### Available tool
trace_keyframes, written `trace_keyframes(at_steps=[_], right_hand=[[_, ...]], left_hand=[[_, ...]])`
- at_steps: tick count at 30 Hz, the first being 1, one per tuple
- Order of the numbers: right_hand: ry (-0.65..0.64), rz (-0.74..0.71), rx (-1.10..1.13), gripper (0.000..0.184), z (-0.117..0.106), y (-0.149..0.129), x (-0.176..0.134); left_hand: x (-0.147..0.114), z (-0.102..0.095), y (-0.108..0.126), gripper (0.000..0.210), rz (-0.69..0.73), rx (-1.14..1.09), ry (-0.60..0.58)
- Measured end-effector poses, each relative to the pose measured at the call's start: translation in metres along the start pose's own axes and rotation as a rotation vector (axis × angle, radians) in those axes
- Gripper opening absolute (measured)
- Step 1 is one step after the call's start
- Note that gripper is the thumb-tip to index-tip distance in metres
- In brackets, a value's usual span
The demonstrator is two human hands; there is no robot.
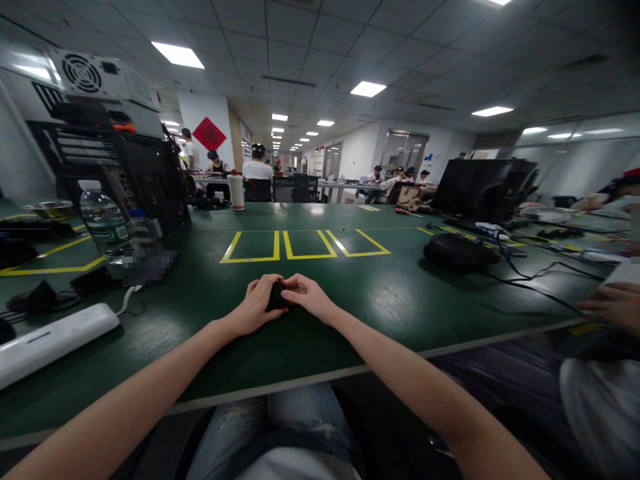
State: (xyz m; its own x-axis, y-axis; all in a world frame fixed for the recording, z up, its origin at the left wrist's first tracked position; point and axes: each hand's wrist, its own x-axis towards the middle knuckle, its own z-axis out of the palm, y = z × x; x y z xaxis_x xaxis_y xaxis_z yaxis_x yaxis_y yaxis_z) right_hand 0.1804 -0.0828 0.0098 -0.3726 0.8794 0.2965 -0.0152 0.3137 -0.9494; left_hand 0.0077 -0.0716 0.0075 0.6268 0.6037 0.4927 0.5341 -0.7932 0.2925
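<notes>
Between my two hands is a small black object (275, 297), low on the green table (320, 347); its kind I cannot make out. My left hand (259, 301) curls round its left side, thumb along the near edge. From the right, my right hand (305, 293) closes its fingertips on the object's other side. Much of the object is covered by the fingers. Beyond my hands, yellow tape outlines (310, 255) mark three box shapes on the table top.
At left stand a water bottle (103, 217), a white power strip (60, 340) and an open computer case (145, 167). A white cup (237, 192) is farther back. To the right lie a black pouch (457, 253), cables and a dark monitor (483, 187). Another person's hand (617, 305) rests at far right.
</notes>
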Motion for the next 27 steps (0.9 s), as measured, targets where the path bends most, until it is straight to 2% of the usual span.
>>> trace_keyframes(at_steps=[3, 10, 17, 27], right_hand=[[0.008, -0.008, -0.015, 0.028, -0.0009, 0.0028, 0.0018], [0.020, 0.072, -0.084, 0.030, -0.0010, 0.0038, 0.0017], [0.028, 0.081, -0.050, 0.028, 0.0017, 0.0026, 0.0029], [-0.029, -0.039, 0.008, 0.031, -0.0009, 0.0007, 0.0011]], left_hand=[[0.0004, -0.0010, 0.0010, 0.053, -0.005, -0.007, -0.011], [0.0010, -0.0065, 0.0053, 0.051, -0.007, -0.007, -0.050], [-0.0005, -0.0052, 0.0024, 0.052, 0.000, -0.005, -0.051], [-0.0012, -0.0004, -0.0024, 0.051, 0.010, 0.000, -0.011]])
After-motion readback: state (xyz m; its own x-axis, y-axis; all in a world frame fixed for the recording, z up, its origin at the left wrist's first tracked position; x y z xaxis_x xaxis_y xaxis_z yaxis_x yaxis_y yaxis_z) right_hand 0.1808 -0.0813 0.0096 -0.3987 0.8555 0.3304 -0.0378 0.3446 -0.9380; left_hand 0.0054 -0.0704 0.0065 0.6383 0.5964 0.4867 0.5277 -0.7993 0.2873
